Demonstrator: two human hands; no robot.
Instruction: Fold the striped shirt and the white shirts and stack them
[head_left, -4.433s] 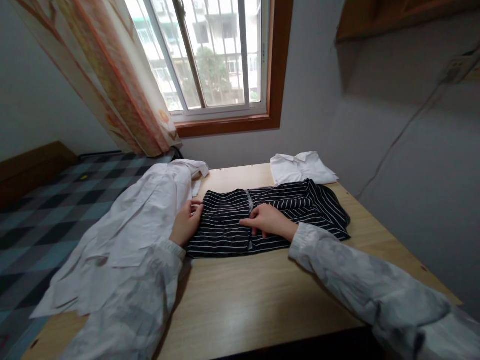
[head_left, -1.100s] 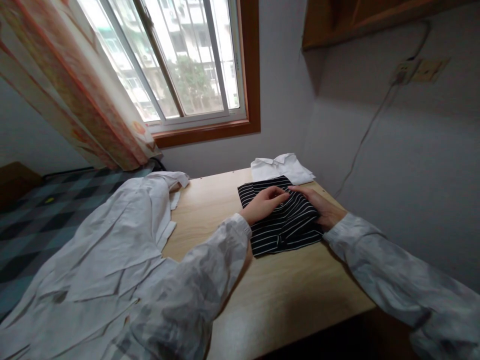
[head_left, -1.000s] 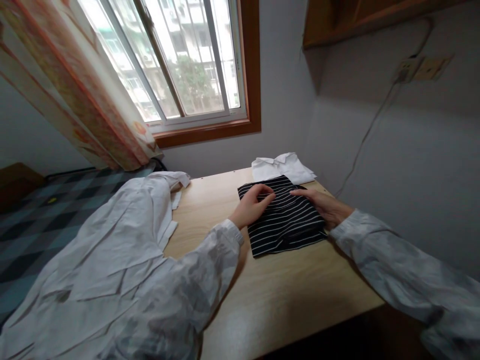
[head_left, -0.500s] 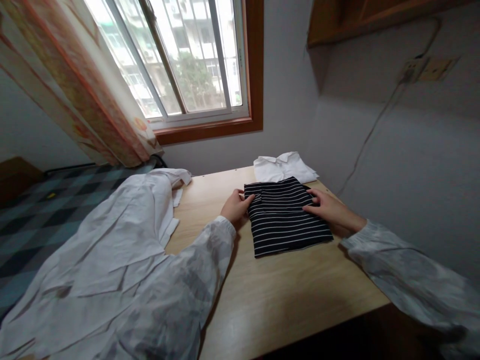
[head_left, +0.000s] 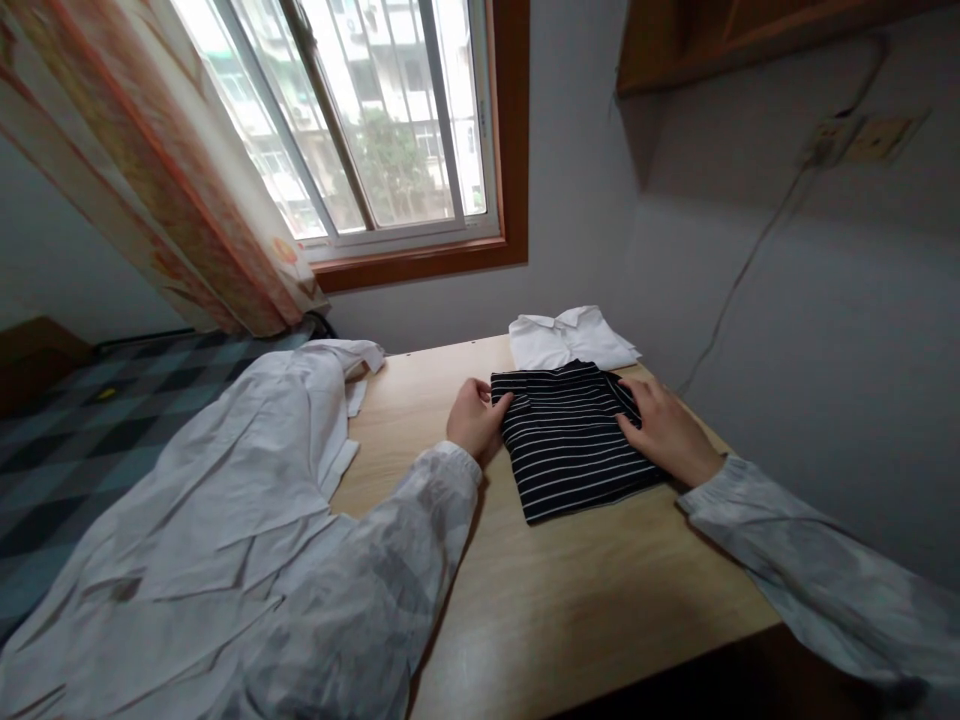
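"What's leftmost?"

"On my screen, white clothes (head_left: 225,470) cover the table's (head_left: 570,600) left edge. Next, my left hand (head_left: 472,415): its grip pinches the striped cloth (head_left: 577,435) by its left side."

"And the cloth?"

"Between my hands, towards the table's right edge, nearly square, no clear long axis. A folded white shirt (head_left: 566,340) by the far right corner crowds its far side."

"Nearer hand?"

"Neither; my right hand (head_left: 671,430) touches its right side, fingertips hidden, so I can't tell that grip."

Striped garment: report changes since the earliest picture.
The striped garment is folded shorter, its left edge farther right. The right hand moved from its middle to its right edge; the left hand is again at its left. The folded white shirt stayed put.
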